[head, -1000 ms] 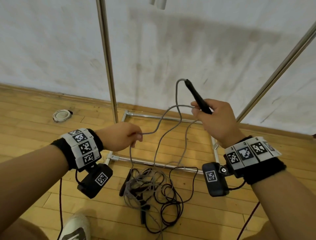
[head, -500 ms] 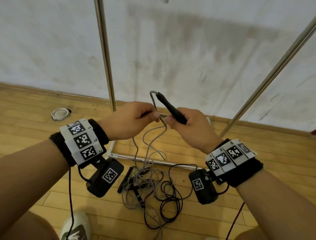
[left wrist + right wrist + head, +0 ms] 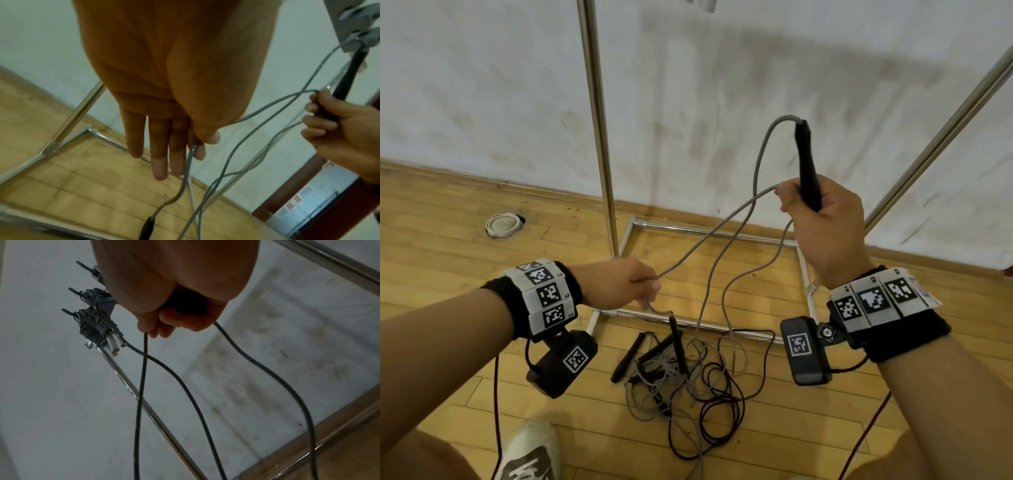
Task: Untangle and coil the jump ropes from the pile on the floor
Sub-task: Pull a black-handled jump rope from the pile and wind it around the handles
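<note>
Nearest, on the wooden floor (image 3: 465,342), the pile (image 3: 688,387) of tangled cords and black handles lies by the shoe (image 3: 530,452). Above it, the left hand (image 3: 616,284) pinches the grey rope (image 3: 709,236) between thumb and forefinger, other fingers straight. Farther right, the right hand (image 3: 822,226) grips its black handle (image 3: 808,171) upright with a loop. The cord looks light, limp, snag-prone; best fed by short pinches near the handle.

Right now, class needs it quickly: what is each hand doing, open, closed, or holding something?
Left hand: thumb and forefinger pinch the grey rope; other fingers straight.
Right hand: grips the black handle plus a loop of that rope.
</note>
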A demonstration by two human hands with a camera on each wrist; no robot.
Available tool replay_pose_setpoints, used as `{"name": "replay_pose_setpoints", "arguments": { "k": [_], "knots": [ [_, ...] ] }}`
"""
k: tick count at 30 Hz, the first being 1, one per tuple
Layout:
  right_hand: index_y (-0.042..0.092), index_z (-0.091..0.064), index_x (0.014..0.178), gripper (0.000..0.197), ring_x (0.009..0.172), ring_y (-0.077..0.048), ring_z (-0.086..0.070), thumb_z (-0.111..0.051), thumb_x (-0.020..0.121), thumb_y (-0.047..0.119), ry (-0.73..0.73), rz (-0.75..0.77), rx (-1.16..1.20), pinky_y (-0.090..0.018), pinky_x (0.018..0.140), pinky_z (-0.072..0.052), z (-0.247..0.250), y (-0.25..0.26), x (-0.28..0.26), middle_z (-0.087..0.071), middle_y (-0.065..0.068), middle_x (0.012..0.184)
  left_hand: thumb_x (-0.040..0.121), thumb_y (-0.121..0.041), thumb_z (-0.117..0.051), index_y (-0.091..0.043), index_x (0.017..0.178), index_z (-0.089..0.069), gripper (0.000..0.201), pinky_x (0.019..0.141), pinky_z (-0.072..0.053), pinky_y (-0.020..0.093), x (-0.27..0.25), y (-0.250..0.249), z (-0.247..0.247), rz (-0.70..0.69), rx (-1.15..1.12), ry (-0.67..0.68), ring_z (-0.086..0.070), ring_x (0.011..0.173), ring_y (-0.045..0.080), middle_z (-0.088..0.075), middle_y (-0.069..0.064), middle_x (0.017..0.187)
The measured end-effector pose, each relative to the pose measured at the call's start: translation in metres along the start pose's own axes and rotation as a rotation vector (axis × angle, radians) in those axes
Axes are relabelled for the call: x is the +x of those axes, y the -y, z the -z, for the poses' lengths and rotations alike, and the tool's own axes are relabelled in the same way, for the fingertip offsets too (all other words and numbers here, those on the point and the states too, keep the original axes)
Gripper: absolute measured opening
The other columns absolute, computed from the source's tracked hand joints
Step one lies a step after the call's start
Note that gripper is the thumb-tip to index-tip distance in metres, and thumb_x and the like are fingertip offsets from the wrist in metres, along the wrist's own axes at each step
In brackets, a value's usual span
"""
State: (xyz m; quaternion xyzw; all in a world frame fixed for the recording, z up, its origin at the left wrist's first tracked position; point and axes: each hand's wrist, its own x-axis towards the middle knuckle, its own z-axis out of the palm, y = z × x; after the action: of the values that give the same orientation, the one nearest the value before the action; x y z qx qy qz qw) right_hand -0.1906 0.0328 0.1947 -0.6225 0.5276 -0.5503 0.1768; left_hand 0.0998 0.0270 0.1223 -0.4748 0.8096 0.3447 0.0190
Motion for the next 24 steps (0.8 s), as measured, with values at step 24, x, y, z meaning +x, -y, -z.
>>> {"name": "replay_pose_setpoints", "arguments": {
  "k": [24],
  "knots": [
    [0.033,-0.064,0.098,0.01,0.082,0.007,-0.057,-0.067,0.089,0.035,0.484,-0.001,-0.206,-0.007,0.067,-0.039,-0.03,0.001,-0.035,-0.061,0.019,0.088,0.103,-0.034,-0.042,-0.022,0.087,-0.066,0.031,0.047,-0.037,0.009,-0.007,-0.047,0.016,-0.087,-0.064,-0.363,-0.05,0.046,-0.003,-0.053,-0.018,0.049]
  ]
}}
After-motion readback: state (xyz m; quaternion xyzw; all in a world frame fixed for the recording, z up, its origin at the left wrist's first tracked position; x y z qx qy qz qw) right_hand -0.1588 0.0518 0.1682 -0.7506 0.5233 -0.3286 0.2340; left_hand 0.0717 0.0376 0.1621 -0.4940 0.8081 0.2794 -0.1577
